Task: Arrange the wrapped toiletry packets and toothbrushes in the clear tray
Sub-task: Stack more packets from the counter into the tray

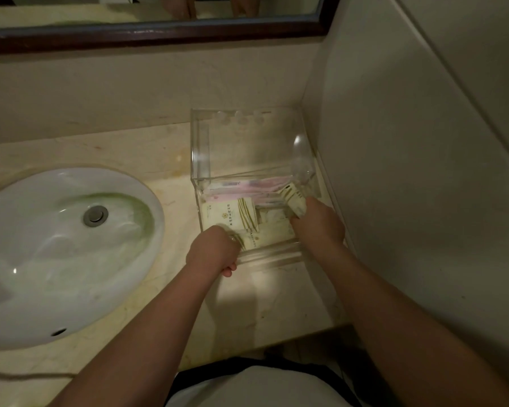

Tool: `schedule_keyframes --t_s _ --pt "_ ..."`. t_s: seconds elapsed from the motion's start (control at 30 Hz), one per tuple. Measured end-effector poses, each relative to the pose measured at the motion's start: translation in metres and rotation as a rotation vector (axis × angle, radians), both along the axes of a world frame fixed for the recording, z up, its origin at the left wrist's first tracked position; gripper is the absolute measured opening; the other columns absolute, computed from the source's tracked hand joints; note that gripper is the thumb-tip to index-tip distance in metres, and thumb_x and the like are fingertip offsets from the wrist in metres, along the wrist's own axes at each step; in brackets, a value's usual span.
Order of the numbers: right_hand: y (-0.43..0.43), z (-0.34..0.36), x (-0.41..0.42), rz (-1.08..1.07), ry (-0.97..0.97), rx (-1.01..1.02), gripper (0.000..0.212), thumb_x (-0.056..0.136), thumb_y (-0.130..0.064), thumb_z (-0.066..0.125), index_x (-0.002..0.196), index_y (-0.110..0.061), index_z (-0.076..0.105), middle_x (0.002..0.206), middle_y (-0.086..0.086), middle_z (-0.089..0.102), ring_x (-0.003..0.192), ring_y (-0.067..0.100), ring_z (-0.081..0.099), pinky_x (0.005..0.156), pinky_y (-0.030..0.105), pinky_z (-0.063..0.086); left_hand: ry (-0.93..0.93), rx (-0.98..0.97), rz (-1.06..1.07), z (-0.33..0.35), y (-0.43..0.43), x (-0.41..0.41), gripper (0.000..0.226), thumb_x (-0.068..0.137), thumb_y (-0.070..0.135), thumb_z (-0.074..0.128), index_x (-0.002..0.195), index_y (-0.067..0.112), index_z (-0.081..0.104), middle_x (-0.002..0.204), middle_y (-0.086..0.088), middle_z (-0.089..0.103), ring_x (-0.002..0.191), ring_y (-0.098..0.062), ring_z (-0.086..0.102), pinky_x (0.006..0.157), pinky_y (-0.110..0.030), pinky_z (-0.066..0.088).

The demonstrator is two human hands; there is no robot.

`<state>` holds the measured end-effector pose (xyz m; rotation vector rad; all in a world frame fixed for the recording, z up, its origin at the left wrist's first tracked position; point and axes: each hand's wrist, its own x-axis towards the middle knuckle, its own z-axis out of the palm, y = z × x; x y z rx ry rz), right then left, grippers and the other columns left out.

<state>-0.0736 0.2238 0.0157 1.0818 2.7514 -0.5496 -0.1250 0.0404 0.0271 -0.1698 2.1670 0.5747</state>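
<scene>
Here, the left hand [213, 249] is curling over the front edge of the clear tray [274, 255] onto a cream packet [252, 240]; the right hand [318, 223] is clamping a striped packet [294, 199].

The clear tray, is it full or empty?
Partly full: cream packets and pink-wrapped toothbrushes lie in the near part of the clear tray; its far part looks bare.

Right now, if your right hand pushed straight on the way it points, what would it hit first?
Probably the pink toothbrush wrappers, lying just beyond the cream packets that the right hand grips inside the clear tray. Depth is unclear.
</scene>
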Motion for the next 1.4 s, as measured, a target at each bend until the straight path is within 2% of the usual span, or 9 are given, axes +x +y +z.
schedule_keyframes --t_s 0.17,0.33,0.43,0.53,0.77,0.93,1.13,1.3,1.4 --pt "0.006 -0.002 0.003 0.093 0.135 -0.141 0.052 0.08 -0.055 0.065 0.111 -0.014 0.055 0.102 0.005 0.06 0.09 0.026 0.059 0.068 0.03 0.041 0.349 -0.184 -0.187 0.001 -0.005 0.005 0.016 0.083 0.039 0.056 0.079 0.024 0.059 0.079 0.001 0.062 0.076 -0.024 0.063 0.066 -0.029 0.047" --pt "0.001 0.013 0.009 -0.291 0.326 -0.96 0.03 0.097 -0.044 0.048 0.094 -0.019 0.063 0.074 -0.006 0.055 0.059 0.008 0.05 0.055 0.024 0.04 0.512 -0.033 -0.226 -0.002 -0.005 0.008 0.021 0.084 0.035 0.059 0.071 0.018 0.056 0.071 0.003 0.059 0.072 -0.022 0.059 0.059 -0.028 0.045" --pt "-0.009 0.017 0.009 -0.593 0.477 -1.582 0.038 0.098 -0.048 0.042 0.105 -0.014 0.059 0.065 -0.004 0.047 0.045 0.006 0.039 0.04 0.02 0.033 0.444 0.303 -0.135 0.001 0.002 0.013 0.031 0.088 0.037 0.059 0.068 0.012 0.06 0.065 -0.001 0.061 0.065 -0.021 0.059 0.06 -0.03 0.044" --pt "-0.017 0.019 0.01 -0.683 0.647 -1.858 0.04 0.1 -0.045 0.036 0.107 -0.015 0.062 0.068 -0.002 0.053 0.054 0.009 0.05 0.048 0.021 0.042 0.112 0.532 -0.041 0.012 0.007 0.018 0.033 0.096 0.033 0.051 0.08 0.01 0.069 0.07 -0.001 0.066 0.057 -0.015 0.061 0.055 -0.026 0.046" --pt "-0.03 0.026 0.015 -0.619 0.687 -1.776 0.04 0.103 -0.041 0.03 0.112 -0.023 0.064 0.099 0.01 0.073 0.097 0.026 0.067 0.083 0.042 0.053 -0.139 0.709 0.191 0.02 0.004 0.016 0.025 0.093 0.03 0.057 0.08 0.011 0.066 0.069 -0.001 0.06 0.061 -0.015 0.064 0.063 -0.03 0.051" --pt "-0.033 0.03 0.022 -0.514 0.568 -1.701 0.038 0.105 -0.035 0.026 0.113 -0.02 0.06 0.067 -0.002 0.07 0.062 0.01 0.07 0.057 0.023 0.054 -0.151 0.751 0.137 0.024 0.003 0.016 0.011 0.091 0.015 0.061 0.085 0.01 0.07 0.066 0.002 0.064 0.058 -0.011 0.058 0.063 -0.028 0.052" --pt "-0.033 0.029 0.038 -0.045 0.229 -1.206 0.024 0.097 -0.016 0.047 0.113 -0.023 0.063 0.109 0.005 0.071 0.1 0.022 0.068 0.086 0.044 0.055 -0.185 0.762 0.12 0.025 0.0 0.02 0.008 0.086 0.002 0.064 0.082 0.008 0.063 0.074 -0.009 0.069 0.063 -0.018 0.069 0.062 -0.029 0.055" --pt "-0.019 0.051 0.047 0.254 -0.088 -0.892 0.021 0.094 -0.014 0.052 0.11 -0.018 0.065 0.096 -0.001 0.071 0.074 0.011 0.071 0.07 0.029 0.058 -0.171 0.689 0.301 0.018 -0.008 0.01 0.031 0.086 0.027 0.068 0.108 0.005 0.064 0.1 -0.014 0.073 0.077 -0.023 0.073 0.062 -0.033 0.059" --pt "-0.004 0.054 0.038 0.371 -0.215 -0.718 0.026 0.09 -0.02 0.062 0.116 -0.023 0.067 0.093 -0.004 0.07 0.069 0.009 0.069 0.071 0.028 0.057 0.123 0.653 0.385 0.017 -0.014 0.0 0.01 0.081 0.015 0.073 0.082 0.01 0.065 0.076 -0.001 0.064 0.063 -0.01 0.059 0.054 -0.027 0.051"
